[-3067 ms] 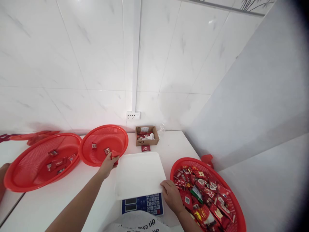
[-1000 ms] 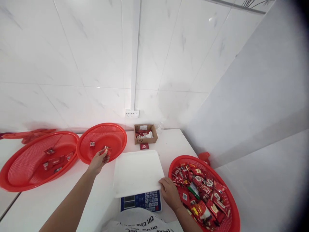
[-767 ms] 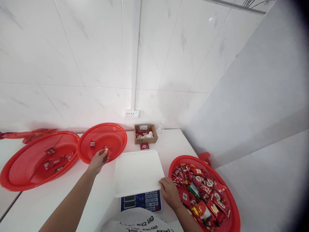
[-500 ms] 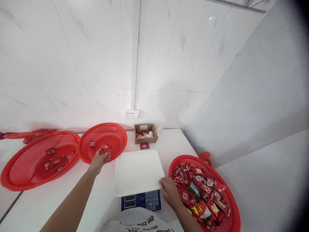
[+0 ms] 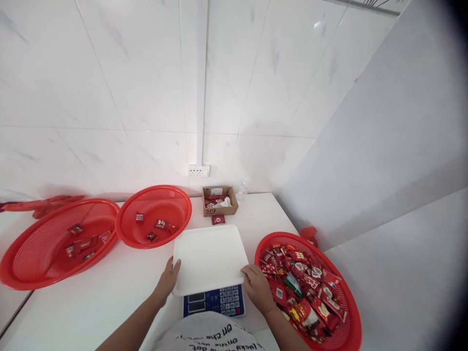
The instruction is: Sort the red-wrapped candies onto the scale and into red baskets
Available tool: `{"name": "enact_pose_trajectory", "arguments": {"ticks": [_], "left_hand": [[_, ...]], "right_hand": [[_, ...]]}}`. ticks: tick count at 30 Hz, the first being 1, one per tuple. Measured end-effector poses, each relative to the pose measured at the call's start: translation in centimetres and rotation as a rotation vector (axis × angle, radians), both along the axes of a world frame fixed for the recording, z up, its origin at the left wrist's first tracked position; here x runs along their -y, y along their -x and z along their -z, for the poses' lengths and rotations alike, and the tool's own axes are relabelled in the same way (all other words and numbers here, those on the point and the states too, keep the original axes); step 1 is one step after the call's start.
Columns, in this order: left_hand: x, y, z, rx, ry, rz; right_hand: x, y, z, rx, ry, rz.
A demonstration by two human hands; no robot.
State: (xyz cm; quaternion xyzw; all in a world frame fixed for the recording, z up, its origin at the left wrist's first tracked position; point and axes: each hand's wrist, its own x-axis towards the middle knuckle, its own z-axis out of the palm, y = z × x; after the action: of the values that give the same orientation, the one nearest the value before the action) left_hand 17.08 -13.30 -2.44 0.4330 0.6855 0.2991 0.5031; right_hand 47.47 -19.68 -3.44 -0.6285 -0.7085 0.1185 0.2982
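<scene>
A shallow white tray (image 5: 210,258) lies on top of a blue counting scale (image 5: 214,301), with nothing on its surface. My left hand (image 5: 166,282) is at its left edge, the thumb over the rim and the fingers on the outer side. At the front right corner, my right hand (image 5: 257,287) has its fingers curled on the rim. Left of the tray stands a red plastic basket (image 5: 126,234) with a few small wrapped packets (image 5: 160,224) inside. Close to my right hand, another red basket (image 5: 353,312) is heaped with mostly red packets (image 5: 310,292), one of them green and white.
A third red basket (image 5: 14,273) with several packets sits far left. Behind the tray are a small cardboard box (image 5: 221,211) of red packets and one loose red packet (image 5: 218,220). The tiled wall has a power socket (image 5: 199,171). A grey partition borders the right.
My left hand has left the middle basket, and the packet in its fingers now lies there among others. The hand has come to the tray's left edge. My right hand stays at the corner.
</scene>
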Motion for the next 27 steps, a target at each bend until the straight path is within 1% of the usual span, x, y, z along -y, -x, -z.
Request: {"name": "enact_pose_trajectory", "arguments": {"ticks": [2, 5, 8, 10, 15, 20, 23, 27], "left_hand": [[0.9, -0.4, 0.2, 0.115, 0.057, 0.05], [1.2, -0.5, 0.0, 0.15, 0.078, 0.056], [1.0, -0.3, -0.1, 0.163, 0.091, 0.059], [0.9, -0.3, 0.0, 0.179, 0.087, 0.064], [0.8, -0.9, 0.3, 0.176, 0.11, 0.07], [0.6, -1.2, 0.4, 0.184, 0.092, 0.085], [0.6, -1.1, 0.6, 0.148, 0.071, 0.111], [0.9, -1.2, 1.1, 0.082, 0.042, 0.116]], "right_hand": [[0.0, -0.3, 0.4, 0.0, -0.042, 0.039], [-0.1, -0.8, 1.1, 0.035, -0.051, 0.139], [-0.1, -1.5, 1.8, 0.057, 0.04, 0.263], [0.0, -1.9, 2.0, 0.037, 0.118, 0.313], [0.6, -2.5, 1.7, -0.041, 0.249, 0.36], [2.3, -2.8, 1.8, -0.044, 0.28, 0.376], [3.5, -3.0, 1.9, -0.042, 0.296, 0.366], [4.8, -3.0, 1.3, -0.071, 0.361, 0.406]]}}
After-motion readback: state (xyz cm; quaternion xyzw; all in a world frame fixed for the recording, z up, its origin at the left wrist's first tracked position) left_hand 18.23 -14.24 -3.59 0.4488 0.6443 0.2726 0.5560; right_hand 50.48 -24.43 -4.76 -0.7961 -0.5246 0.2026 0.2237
